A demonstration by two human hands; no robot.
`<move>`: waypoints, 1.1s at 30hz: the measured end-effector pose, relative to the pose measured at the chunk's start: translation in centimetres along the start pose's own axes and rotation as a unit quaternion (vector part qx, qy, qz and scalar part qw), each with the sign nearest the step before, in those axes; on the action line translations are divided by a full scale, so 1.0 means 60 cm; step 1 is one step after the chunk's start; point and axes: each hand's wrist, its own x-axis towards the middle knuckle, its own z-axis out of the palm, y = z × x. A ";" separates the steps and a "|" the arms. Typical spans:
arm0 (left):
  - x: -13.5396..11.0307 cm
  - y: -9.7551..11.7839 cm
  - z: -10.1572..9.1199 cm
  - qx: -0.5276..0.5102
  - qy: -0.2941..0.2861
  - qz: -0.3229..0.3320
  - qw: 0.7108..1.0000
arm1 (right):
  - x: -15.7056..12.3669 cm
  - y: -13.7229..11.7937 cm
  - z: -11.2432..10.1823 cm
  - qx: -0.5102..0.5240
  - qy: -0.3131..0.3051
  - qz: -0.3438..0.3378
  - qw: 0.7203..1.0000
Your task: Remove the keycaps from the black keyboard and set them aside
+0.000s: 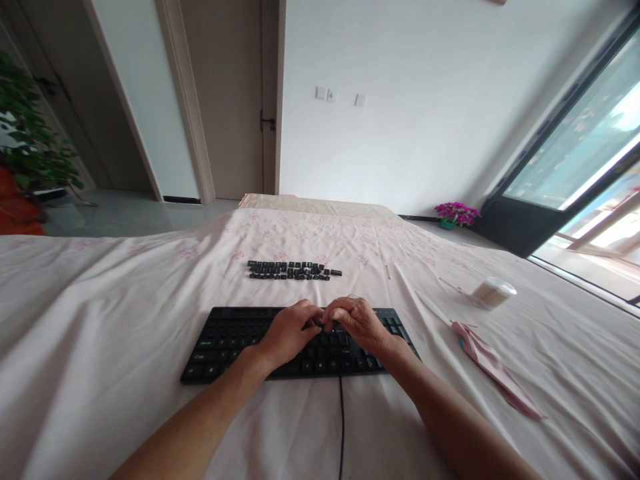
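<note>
A black keyboard (220, 343) lies on a pale pink sheet in front of me, its cable running toward me. Both hands rest over its upper middle keys. My left hand (289, 331) and my right hand (356, 321) have their fingers curled and pressed together at a spot between them, pinching something too small to make out. Beyond the keyboard, several loose black keycaps (293, 270) sit in neat rows on the sheet.
A folded pink cloth (493, 367) lies to the right of the keyboard. A round container of cotton swabs (493, 293) lies on its side further right. Single swabs (387, 271) lie on the sheet. Potted purple flowers (456, 215) stand by the glass door.
</note>
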 end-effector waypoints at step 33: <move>0.015 0.018 0.027 -0.066 0.019 0.011 0.998 | -0.022 -0.003 0.025 -0.093 0.188 -0.108 0.972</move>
